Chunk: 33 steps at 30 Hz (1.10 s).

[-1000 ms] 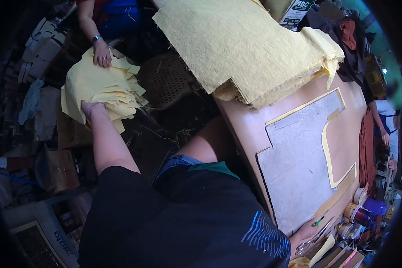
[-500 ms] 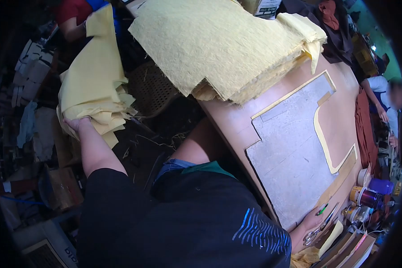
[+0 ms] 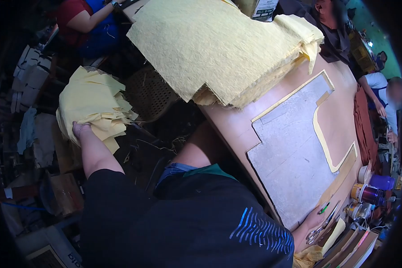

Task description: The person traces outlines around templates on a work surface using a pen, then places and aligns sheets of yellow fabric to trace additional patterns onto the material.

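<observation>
My left hand (image 3: 81,129) rests against a heap of cut yellow cloth pieces (image 3: 91,96) at the left; its fingers are too small and partly hidden to show if they grip the cloth. At the lower right, my right hand (image 3: 315,219) has its fingers closed round a green pen (image 3: 324,208). That hand lies by the bottom end of a large grey flat template (image 3: 290,165), which sits on the table. Yellow material shows along some of the template's edges. Beside the right hand is a pair of scissors (image 3: 315,235).
A thick stack of yellow fibrous sheets (image 3: 219,49) covers the table's far side. Tins and a purple container (image 3: 382,182) stand along the right edge of the table (image 3: 339,129). Behind the heap is a woven chair (image 3: 149,91). Other people work at top left and far right.
The yellow cloth piece that stood up toward the other person has dropped onto the heap at my left hand. My right hand stays by the template with the pen.
</observation>
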Each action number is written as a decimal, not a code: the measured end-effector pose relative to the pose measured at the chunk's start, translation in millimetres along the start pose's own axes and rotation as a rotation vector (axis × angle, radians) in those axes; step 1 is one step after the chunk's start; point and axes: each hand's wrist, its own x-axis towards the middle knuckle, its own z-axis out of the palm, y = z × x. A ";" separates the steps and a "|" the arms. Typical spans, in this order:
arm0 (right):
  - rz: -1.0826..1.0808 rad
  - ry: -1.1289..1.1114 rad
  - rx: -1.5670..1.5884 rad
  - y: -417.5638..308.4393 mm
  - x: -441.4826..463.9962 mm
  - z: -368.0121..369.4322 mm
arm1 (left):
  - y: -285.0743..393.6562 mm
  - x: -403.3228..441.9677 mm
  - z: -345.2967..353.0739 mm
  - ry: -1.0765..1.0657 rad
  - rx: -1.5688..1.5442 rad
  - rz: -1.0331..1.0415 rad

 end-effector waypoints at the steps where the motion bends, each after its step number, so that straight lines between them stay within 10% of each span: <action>1: -0.004 0.003 0.003 -0.6 -0.4 -0.1 | 3.6 7.0 1.0 0.002 0.018 0.027; 20: 0.018 0.017 -0.034 -2.0 0.0 -0.4 | 157.9 -91.5 135.2 -0.365 0.008 0.631; 33: 0.070 0.036 -0.009 -10.5 -2.9 -5.6 | 161.4 -263.9 174.6 -0.631 0.064 0.556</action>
